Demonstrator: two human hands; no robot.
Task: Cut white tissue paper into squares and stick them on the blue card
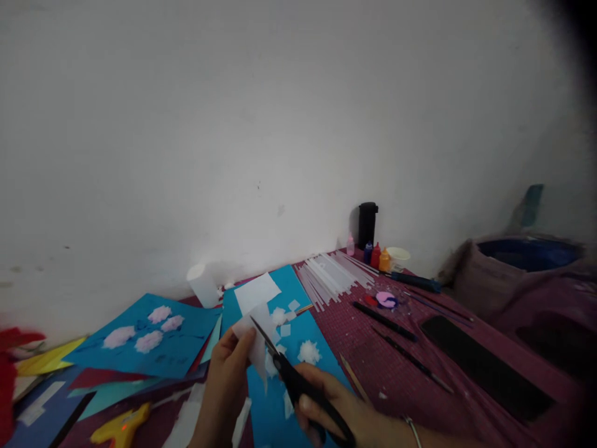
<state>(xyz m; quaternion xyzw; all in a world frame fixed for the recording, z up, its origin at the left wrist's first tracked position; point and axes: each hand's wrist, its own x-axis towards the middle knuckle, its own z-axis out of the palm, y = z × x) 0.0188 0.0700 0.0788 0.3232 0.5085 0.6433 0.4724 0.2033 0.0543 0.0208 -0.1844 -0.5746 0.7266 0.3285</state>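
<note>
My left hand (234,359) pinches a piece of thin white paper (259,354) between thumb and fingers. In my right hand (333,395) are black-handled scissors (298,382), their blades pointing up and left across the paper. Whether the blades are cutting into it I cannot tell. Below both hands lies a blue sheet (298,333) with small white paper squares (285,330) and fluffy white paper tufts (308,353). A larger white sheet (257,291) rests at its far end.
Another blue sheet (186,348) with pinkish tufts is on the left, near a yellow glue gun (122,427). Toward the right are glue sticks (329,277), brushes (413,358), paint bottles (375,256), a black dispenser (367,225) and a dark strip (485,367). A wall stands behind.
</note>
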